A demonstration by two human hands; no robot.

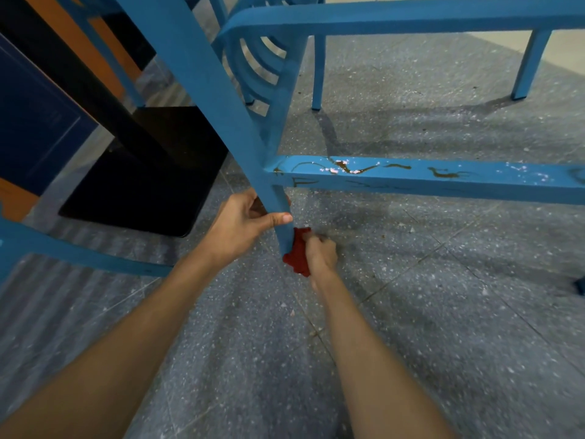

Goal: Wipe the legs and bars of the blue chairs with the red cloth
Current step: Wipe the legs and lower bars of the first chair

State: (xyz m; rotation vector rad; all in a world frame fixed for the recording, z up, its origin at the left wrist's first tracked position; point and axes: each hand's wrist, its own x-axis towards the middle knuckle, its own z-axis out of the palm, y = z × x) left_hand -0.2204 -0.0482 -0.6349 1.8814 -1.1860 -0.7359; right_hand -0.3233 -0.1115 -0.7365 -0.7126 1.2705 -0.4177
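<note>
Wiping step: my left hand grips the chair leg, right hand clutches the red cloth at its foot (stained crossbar next).

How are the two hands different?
The left hand grips the blue chair leg bare, while the right hand holds the red cloth. The left hand is higher on the leg; the right hand is low, near the leg's foot. Both are at the same leg.
</note>
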